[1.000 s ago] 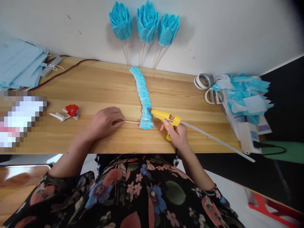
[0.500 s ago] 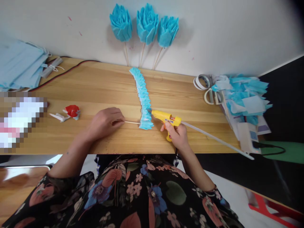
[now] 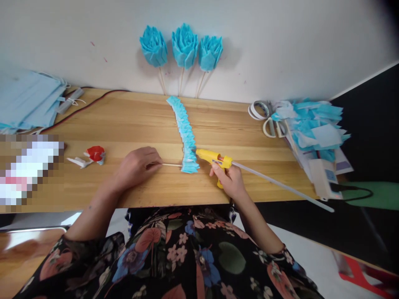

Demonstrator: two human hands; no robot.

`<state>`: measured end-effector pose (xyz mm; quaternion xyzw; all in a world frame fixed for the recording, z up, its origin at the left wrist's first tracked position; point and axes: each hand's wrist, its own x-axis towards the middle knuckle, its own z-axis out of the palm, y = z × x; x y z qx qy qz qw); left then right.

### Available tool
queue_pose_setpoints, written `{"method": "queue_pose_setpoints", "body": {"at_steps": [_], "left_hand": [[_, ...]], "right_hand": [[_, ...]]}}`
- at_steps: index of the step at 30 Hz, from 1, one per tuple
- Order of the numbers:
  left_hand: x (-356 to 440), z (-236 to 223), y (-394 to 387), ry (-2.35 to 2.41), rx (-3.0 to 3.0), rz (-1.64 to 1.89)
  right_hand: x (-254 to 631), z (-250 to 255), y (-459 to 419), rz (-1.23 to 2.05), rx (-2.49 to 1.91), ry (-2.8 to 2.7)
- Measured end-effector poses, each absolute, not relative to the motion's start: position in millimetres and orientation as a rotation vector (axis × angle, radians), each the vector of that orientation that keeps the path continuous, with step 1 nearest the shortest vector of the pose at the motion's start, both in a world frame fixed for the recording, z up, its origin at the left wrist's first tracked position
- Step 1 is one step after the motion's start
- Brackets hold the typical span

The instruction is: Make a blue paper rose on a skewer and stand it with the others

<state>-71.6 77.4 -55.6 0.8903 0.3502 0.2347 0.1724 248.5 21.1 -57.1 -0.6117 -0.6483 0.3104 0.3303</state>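
My left hand (image 3: 140, 165) pinches a thin wooden stick (image 3: 172, 165) low over the table. The stick's other end meets the near end of a pleated blue strip (image 3: 186, 132), which lies in a slight curve across the wood. In my right hand (image 3: 231, 179) is a yellow glue gun (image 3: 211, 158), its nozzle at the strip's right edge near that same end. From the gun's back a long clear glue stick (image 3: 280, 183) slants down to the right. Whether glue is coming out cannot be made out.
Three blue flowers on sticks (image 3: 184, 46) lean against the wall. At right are tape rolls (image 3: 260, 110), scissors (image 3: 269, 128), a pile of blue pieces (image 3: 321, 124) and a white box (image 3: 324, 178). Left: face masks (image 3: 31, 99), a red-and-white scrap (image 3: 95, 153), a blurred-out bright screen (image 3: 31, 170).
The camera view has tilted slightly, shifting the scene a little downward. Both hands keep their holds, and the nozzle stays beside the strip's near end.
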Motion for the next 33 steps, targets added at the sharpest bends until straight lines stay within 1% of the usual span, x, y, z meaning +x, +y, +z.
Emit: {"method": "queue_pose_setpoints", "body": {"at_steps": [5,11,15,18,20,23,26,33], "left_hand": [[-72.3,-56.3,77.9,1.002,2.523,0.661],[-72.0,-56.8,78.0,0.994,2.527,0.674],[-71.4,-55.5,77.9,0.975,2.539,0.679],[-71.3,-55.1,77.8,0.972,2.540,0.677],[-71.5,-55.2,77.8,0.978,2.538,0.671],[-72.1,-56.0,78.1,0.980,2.530,0.677],[-73.2,-57.4,78.6,0.976,2.526,0.683],[-75.9,-61.3,79.4,0.970,2.533,0.714]], "right_hand": [[247.9,-54.2,18.8,0.759,-1.614,-1.764],[253.4,-43.1,21.8,0.549,-1.585,-2.022],[266.4,-31.6,26.0,0.528,-1.551,-2.131],[280.6,-33.5,26.3,0.621,-1.610,-2.007],[288.5,-40.7,24.6,0.788,-1.618,-1.802],[293.2,-55.6,20.9,1.010,-1.507,-1.454],[290.4,-66.7,18.6,1.056,-1.425,-1.279],[287.0,-70.2,17.3,1.061,-1.399,-1.246]]}}
